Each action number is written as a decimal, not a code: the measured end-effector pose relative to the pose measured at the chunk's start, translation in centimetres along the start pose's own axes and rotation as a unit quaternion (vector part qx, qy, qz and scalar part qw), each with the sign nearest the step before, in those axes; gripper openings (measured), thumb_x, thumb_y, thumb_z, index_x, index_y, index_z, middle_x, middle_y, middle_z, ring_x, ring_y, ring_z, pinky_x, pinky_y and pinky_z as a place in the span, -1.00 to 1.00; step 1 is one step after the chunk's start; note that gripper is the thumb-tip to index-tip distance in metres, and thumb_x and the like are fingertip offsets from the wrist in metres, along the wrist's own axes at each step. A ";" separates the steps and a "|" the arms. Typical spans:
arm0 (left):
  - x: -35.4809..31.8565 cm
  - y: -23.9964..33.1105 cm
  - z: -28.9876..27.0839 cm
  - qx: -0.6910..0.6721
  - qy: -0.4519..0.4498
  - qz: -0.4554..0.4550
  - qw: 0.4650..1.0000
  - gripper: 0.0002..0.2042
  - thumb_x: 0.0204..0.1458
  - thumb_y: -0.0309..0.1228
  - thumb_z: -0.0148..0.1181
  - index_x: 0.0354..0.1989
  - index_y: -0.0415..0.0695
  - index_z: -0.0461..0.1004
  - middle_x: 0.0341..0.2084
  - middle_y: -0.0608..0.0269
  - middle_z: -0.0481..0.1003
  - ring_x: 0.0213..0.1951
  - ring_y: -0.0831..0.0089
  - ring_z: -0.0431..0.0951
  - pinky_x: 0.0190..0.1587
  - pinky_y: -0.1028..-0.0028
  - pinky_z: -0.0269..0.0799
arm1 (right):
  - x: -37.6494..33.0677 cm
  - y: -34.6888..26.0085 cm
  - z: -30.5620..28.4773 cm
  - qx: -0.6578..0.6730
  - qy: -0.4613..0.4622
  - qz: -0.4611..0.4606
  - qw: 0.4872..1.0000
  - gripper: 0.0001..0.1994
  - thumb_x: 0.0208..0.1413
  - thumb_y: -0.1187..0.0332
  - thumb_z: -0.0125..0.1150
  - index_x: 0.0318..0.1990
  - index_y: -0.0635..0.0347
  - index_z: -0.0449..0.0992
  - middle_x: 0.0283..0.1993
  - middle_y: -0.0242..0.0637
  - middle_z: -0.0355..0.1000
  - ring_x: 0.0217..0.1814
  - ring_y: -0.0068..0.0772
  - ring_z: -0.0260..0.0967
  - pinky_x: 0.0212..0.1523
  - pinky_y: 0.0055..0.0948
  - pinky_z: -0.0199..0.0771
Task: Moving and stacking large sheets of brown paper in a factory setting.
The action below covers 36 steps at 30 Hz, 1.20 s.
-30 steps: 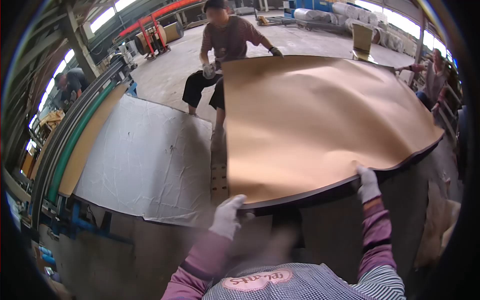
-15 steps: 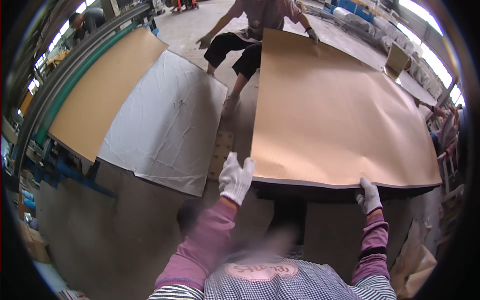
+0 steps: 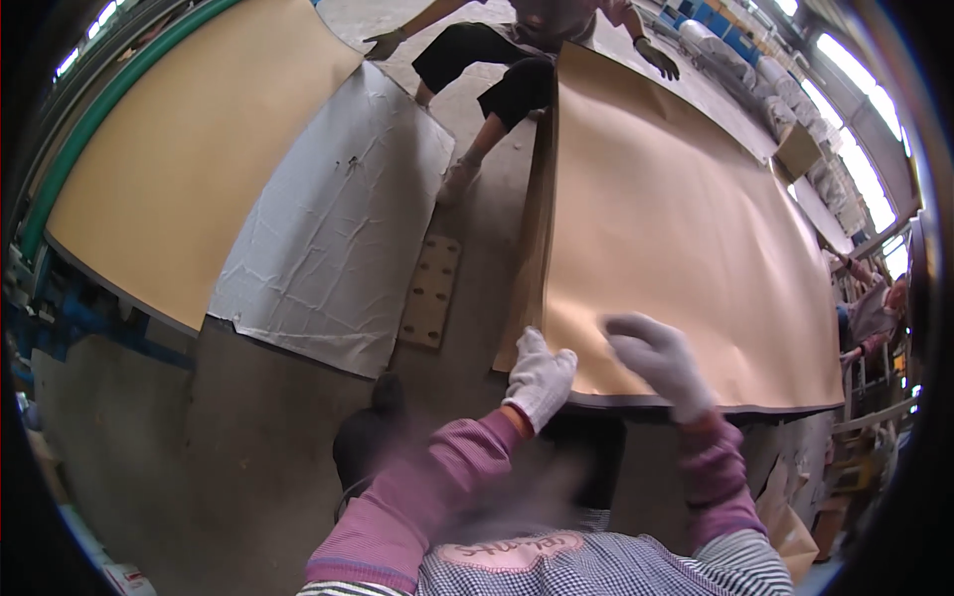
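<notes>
So the big tan-brown paper sheet (image 3: 686,238) is lying flat over a dark slab on the concrete floor (image 3: 248,437), stretching away from the person toward a co-worker at the far end. Left hand (image 3: 540,375), in a white knit glove, sits at the sheet's near left corner with the fingers curled down on the edge; looks like it's touching, though whether it's really pinching the paper I can't tell. Right hand (image 3: 656,360), also gloved, is over the near edge just beside the left one, fingers loosely spread, and it's motion-blurred, so can't say if it's touching the paper. Co-worker's dark-gloved hand (image 3: 658,58) rests on the far edge. Off to the left there's a crinkled grey-white sheet (image 3: 338,219), and a small perforated tan board (image 3: 430,290) between the two.
</notes>
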<state>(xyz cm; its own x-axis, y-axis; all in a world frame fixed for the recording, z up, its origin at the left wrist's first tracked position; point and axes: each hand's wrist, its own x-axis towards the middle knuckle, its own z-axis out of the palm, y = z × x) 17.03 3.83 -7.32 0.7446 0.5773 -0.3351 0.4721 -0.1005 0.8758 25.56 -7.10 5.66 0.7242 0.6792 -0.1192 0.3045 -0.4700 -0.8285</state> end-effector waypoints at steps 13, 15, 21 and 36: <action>4.0 -35.8 -37.7 -0.260 0.547 -0.064 0.793 -0.04 0.01 -0.04 0.26 0.31 -0.50 -0.18 0.25 -0.30 0.08 0.31 0.17 0.10 0.31 0.41 0.02 | 15.2 0.4 13.4 -0.426 -0.170 -0.462 0.759 -0.83 -0.19 0.19 0.13 -0.69 -0.01 0.46 -0.66 -0.35 0.33 -0.52 -0.22 0.27 -0.28 -0.25 0.29; 4.8 -36.4 -41.1 -0.316 0.557 -0.074 0.764 -0.16 -0.06 -0.19 0.37 0.25 -0.46 0.03 0.05 -0.15 0.34 0.05 0.26 0.40 0.10 0.40 0.30 | 14.9 3.4 11.3 -0.583 -0.282 -0.304 0.699 -0.86 -0.34 0.27 0.18 -0.70 0.11 0.51 -0.52 -0.30 0.44 -0.40 -0.19 0.35 -0.19 -0.25 0.31; 6.9 -31.6 -40.7 -0.457 0.396 -0.111 0.789 -0.68 0.01 -0.39 0.24 -0.08 -0.26 0.42 -0.33 0.20 0.51 -0.28 0.38 0.53 -0.21 0.33 0.51 | 12.3 -6.3 14.4 -0.302 -0.159 -0.263 0.903 -0.70 -0.21 0.47 0.22 -0.20 0.14 0.56 -0.15 -0.20 0.49 -0.06 -0.08 0.43 -0.05 -0.27 0.46; -14.5 16.1 -32.1 -0.566 -0.041 0.233 0.789 -0.87 0.18 -0.35 0.03 -0.29 -0.14 0.42 -0.55 0.21 0.52 -0.53 0.39 0.58 -0.43 0.36 0.61 | -10.4 -18.7 7.6 0.240 -0.267 -0.002 0.933 -0.39 0.08 0.36 0.20 0.30 0.22 0.16 -0.09 -0.33 0.42 -0.16 -0.63 0.34 -0.21 -0.58 0.41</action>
<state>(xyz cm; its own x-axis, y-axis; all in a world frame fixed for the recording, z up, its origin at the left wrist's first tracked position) -1.33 19.86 22.77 0.7627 0.6325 0.1351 -0.5527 0.5289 0.6440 7.63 -1.04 18.21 0.2726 0.9245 -0.2663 -0.0985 -0.2485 -0.9636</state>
